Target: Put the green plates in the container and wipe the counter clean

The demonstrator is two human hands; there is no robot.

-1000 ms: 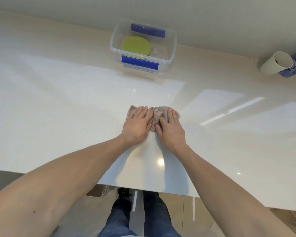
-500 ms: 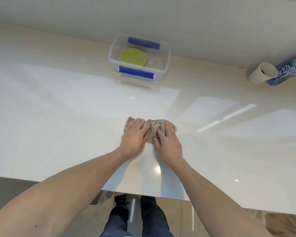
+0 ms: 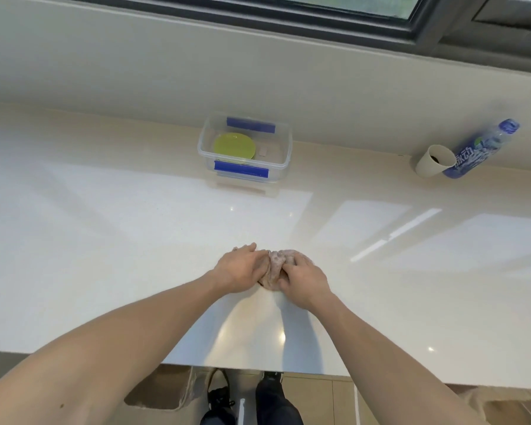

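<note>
Your left hand (image 3: 241, 269) and right hand (image 3: 304, 282) cover most of the cloth (image 3: 276, 262), and your fingers curl out of sight into it. The bottle (image 3: 478, 150) label is too small to read. How many green plates (image 3: 234, 147) are stacked is unclear.

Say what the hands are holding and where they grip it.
Both hands grip one bunched pinkish cloth on the counter: the left hand clutches its left side, the right hand its right side, with a fold bulging between them.

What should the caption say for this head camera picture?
Both hands bunch a cloth on the counter; green plates sit in the container.
</note>
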